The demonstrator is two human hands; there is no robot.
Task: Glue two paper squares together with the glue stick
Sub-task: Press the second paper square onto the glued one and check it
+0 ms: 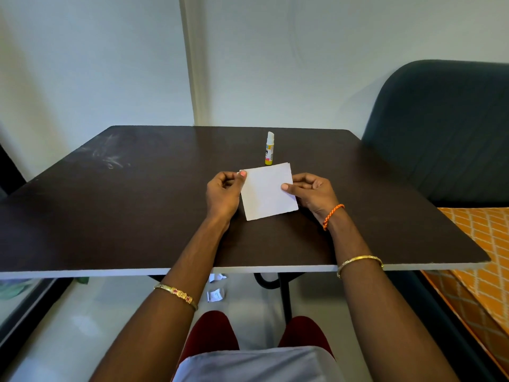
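White paper squares (267,193) are stacked one on the other at the middle of the dark table (137,205), with a second edge peeking out at the top right corner. My left hand (223,194) pinches the stack's upper left corner. My right hand (311,193) pinches its right edge, thumb on top. A yellow glue stick (269,148) with a white cap stands upright just behind the paper, touched by neither hand.
A dark padded chair (446,128) stands at the table's right, with an orange patterned fabric (479,257) below it. A white wall is close behind the table. Paper scraps (216,295) lie on the floor under the table's front edge.
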